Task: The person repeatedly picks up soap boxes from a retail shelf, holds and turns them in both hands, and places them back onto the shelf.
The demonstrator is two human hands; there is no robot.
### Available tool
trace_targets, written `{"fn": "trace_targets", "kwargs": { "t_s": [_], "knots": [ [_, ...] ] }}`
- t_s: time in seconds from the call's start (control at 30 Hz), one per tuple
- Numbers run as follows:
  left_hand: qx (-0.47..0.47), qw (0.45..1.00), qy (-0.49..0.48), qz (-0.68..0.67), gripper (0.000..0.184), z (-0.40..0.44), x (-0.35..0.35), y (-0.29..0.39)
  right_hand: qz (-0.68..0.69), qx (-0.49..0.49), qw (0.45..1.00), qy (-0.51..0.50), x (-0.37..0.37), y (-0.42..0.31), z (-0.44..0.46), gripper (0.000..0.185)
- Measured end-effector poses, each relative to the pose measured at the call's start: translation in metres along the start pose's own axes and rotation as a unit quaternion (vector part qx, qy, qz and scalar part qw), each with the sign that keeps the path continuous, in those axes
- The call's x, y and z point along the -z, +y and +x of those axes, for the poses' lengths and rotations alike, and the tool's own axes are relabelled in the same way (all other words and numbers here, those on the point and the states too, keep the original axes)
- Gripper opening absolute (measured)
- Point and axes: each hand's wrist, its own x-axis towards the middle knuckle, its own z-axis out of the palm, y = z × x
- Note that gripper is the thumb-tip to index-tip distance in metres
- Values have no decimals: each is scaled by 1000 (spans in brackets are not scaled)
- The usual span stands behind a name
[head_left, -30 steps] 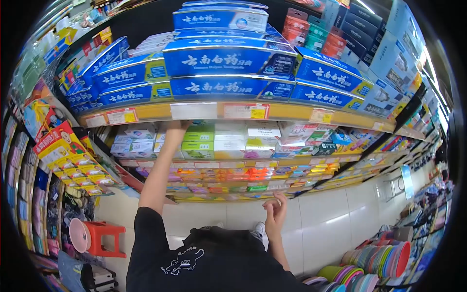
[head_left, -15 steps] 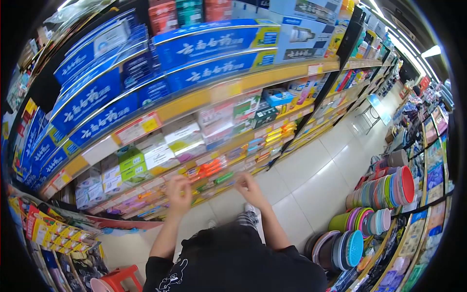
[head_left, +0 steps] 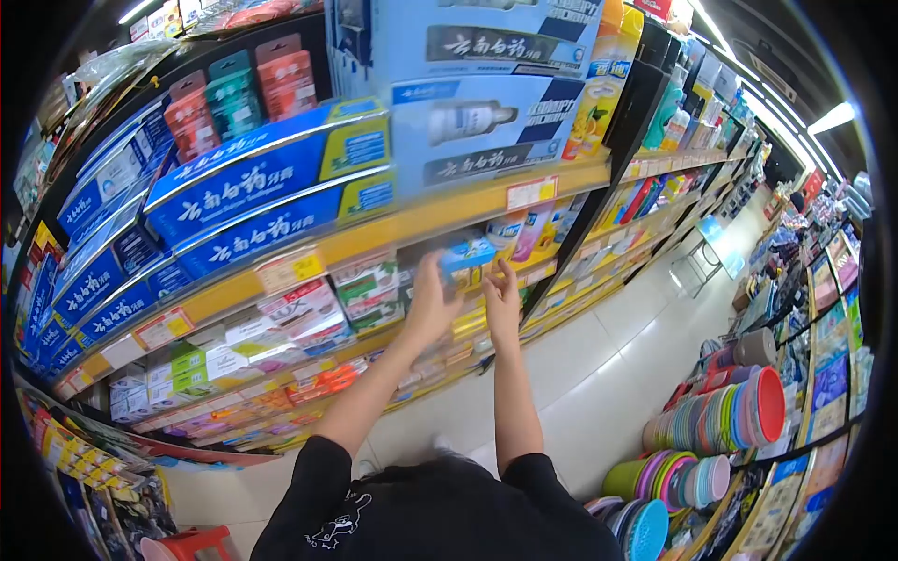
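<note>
My left hand (head_left: pixel 433 307) is raised at the front of the second shelf, just left of a blue box (head_left: pixel 470 253). Its thumb and fingers are apart, though motion blurs the fingertips; whether they touch the box is unclear. Close by on the right, my right hand (head_left: pixel 502 297) has loosely bent, parted fingers and holds nothing. Behind its fingertips stand an orange-and-white container (head_left: pixel 505 231) and a pink pack (head_left: pixel 530 230). White-and-green boxes (head_left: pixel 368 288) and pink-and-white boxes (head_left: pixel 305 318) line the same shelf further left.
Blue toothpaste boxes (head_left: pixel 254 179) and large pale-blue boxes (head_left: pixel 477 117) fill the upper shelf, whose yellow edge (head_left: pixel 412 224) runs above my hands. A dark shelf post (head_left: pixel 582 224) rises to the right. Stacked colourful basins (head_left: pixel 716 411) and a red stool (head_left: pixel 201 542) stand on the floor.
The view has swung right along the shelves. My left hand came out from beside the green boxes and is now raised further right; my right hand has risen to the shelf front.
</note>
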Motion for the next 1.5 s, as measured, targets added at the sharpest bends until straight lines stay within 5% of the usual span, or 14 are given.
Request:
{"fn": "trace_targets", "kwargs": {
  "t_s": [0.13, 0.27, 0.43, 0.6, 0.8, 0.97, 1.1, 1.2, 1.3, 1.4, 1.5],
  "knots": [
    [46, 991, 29, 119, 83, 34, -17, -13, 39, 63, 996, -49, 3, 29, 28, 53],
    [112, 992, -11, -47, 84, 46, -14, -31, 62, 66, 995, -34, -4, 50, 33, 52],
    [63, 998, 16, -5, 79, 24, 2, -3, 138, 40, 990, 15, -2, 13, 11, 36],
    [-5, 998, 56, -34, 75, -42, 42, 35, 140, 216, 965, 52, -2, -3, -39, 27],
    [58, 996, -4, -60, 69, -152, 127, 28, 115, -67, 969, -208, 6, 13, -147, 44],
    [105, 989, 87, -57, 66, -243, 199, 3, 110, -71, 910, -394, -67, 13, -201, 62],
    [141, 966, 183, 116, 62, -280, 270, -20, -17, 131, 868, -479, -158, -11, -211, 64],
    [187, 937, 293, 23, 62, -291, 318, -40, -7, 127, 871, -474, -232, -48, -238, 57],
    [165, 935, 311, 52, 64, -291, 371, -59, -10, 220, 877, -427, -294, -46, -259, 57],
    [127, 934, 327, 59, 61, -269, 414, -67, 2, 179, 907, -382, -335, -81, -279, 55],
    [91, 945, 305, 78, 57, -240, 444, -85, -74, 287, 905, -304, -371, -79, -277, 54]
  ]
}}
